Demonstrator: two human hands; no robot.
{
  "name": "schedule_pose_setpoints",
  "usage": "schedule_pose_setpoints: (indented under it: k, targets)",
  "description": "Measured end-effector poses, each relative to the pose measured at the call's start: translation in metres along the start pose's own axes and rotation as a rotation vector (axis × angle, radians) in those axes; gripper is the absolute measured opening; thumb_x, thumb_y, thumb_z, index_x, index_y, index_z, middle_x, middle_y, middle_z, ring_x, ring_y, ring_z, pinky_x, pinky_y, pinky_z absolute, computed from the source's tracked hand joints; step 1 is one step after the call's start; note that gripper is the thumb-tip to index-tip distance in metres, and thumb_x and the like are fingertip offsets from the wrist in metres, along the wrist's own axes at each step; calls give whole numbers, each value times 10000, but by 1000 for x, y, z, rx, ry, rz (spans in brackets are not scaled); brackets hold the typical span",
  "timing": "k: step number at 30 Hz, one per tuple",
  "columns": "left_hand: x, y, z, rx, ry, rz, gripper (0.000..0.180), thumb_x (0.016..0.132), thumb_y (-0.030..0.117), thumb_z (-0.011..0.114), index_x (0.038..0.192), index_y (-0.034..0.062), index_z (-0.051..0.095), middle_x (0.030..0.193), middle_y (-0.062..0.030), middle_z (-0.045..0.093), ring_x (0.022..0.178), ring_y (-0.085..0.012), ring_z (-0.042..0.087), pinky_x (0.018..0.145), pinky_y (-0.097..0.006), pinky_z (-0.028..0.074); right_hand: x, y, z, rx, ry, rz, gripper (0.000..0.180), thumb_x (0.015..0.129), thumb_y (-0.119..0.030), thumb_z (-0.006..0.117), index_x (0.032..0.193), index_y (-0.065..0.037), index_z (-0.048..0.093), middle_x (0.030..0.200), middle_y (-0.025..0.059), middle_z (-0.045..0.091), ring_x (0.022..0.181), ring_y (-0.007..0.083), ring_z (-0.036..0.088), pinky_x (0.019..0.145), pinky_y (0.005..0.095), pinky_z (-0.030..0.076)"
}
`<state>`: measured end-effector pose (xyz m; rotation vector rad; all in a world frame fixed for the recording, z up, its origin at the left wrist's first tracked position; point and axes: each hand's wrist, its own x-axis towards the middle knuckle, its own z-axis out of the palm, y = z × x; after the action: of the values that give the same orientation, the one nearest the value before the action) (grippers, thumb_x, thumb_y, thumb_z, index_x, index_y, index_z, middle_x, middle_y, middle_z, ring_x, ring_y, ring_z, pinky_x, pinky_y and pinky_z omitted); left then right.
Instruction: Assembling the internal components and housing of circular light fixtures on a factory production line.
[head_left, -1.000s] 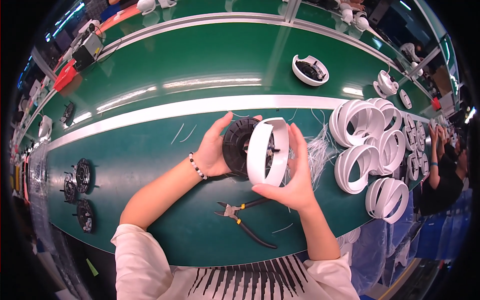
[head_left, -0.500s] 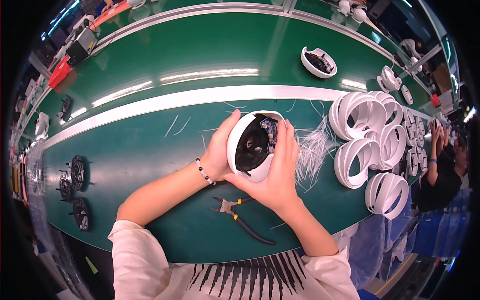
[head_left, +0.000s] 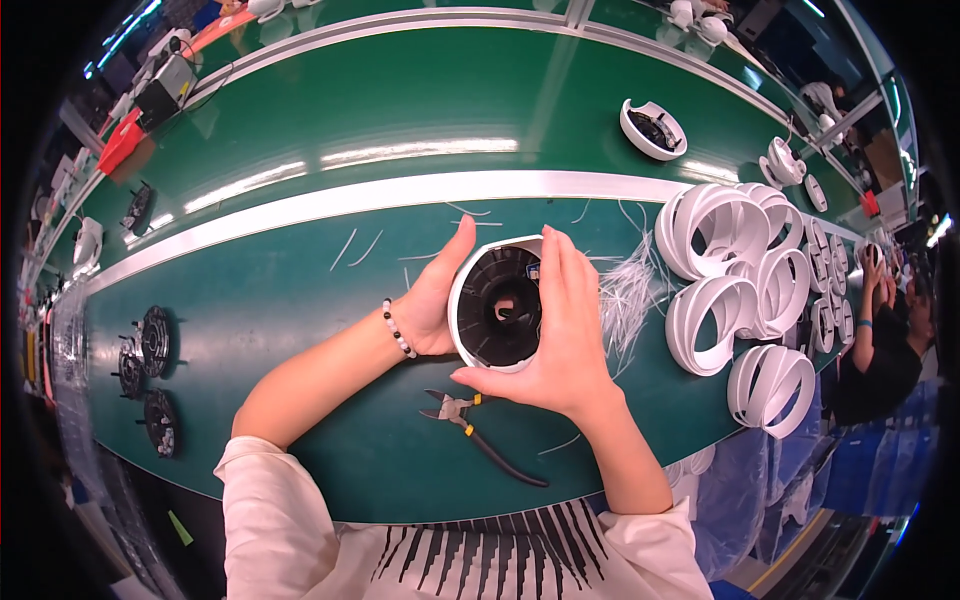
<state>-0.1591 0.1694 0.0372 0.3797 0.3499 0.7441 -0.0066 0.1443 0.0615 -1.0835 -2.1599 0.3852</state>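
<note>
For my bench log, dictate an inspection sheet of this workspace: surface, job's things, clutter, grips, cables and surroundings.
Surface: green tabletop, with light reflections.
Job's things: white housing around a black disc, held above the tabletop.
Clutter: loose pile of thin white strips; pliers lying with jaws open; white rings clustered to the right; black round parts to the left.
Grips: left grip cups the housing's left side; right grip holds its right side.
Cables: dark cord beside a gray box, upper left.
Surroundings: another white unit on the far green surface; a person in dark clothing at right.
</note>
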Motion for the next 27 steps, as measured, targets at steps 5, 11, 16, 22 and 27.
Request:
schedule_pose_setpoints:
  k: [5, 11, 16, 22, 27]
  targets:
    - [-2, 1, -4, -52, -180, 38, 368, 803, 192, 463, 1116, -2, 450, 1029, -130, 547, 911, -204, 560, 807, -353, 477, -4, -1, 10, -58, 86, 18, 1159, 449, -476, 741, 1269, 92, 151, 1244, 264, 264, 1123, 411, 302, 904, 473, 275]
    - [2, 0, 6, 0, 39, 134, 385, 764, 178, 466, 1106, 1, 459, 1007, -131, 556, 902, -215, 565, 801, -350, 477, -6, 14, 28, -74, 278, -22, 1083, 532, -517, 682, 1284, 58, 156, 1310, 271, 218, 1186, 432, 247, 948, 493, 225]
    - [37, 27, 14, 104, 170, 123, 423, 805, 332, 390, 1046, 8, 516, 956, -113, 596, 811, -208, 588, 790, -355, 468, -12, 17, 12, -32, 247, -54, 1056, 550, -383, 737, 1297, 38, 120, 1330, 258, 186, 1202, 458, 196, 944, 553, 168]
    - [88, 91, -5, 357, 478, 295, 312, 839, 200, 400, 1053, -25, 415, 1091, -172, 494, 1006, -253, 516, 883, -438, 413, -51, 29, -66, -329, 491, 6, 430, 565, -165, 716, 940, -43, 545, 1022, 127, 523, 956, 312, 483, 826, 383, 384]
    - [146, 127, -67, 169, 484, 469, 259, 851, 143, 338, 1025, -39, 395, 1069, -199, 490, 1007, -317, 499, 873, -481, 404, -78, 63, -103, -525, 487, 357, 276, 595, -104, 715, 559, -54, 446, 576, 67, 461, 566, 239, 448, 522, 339, 340]
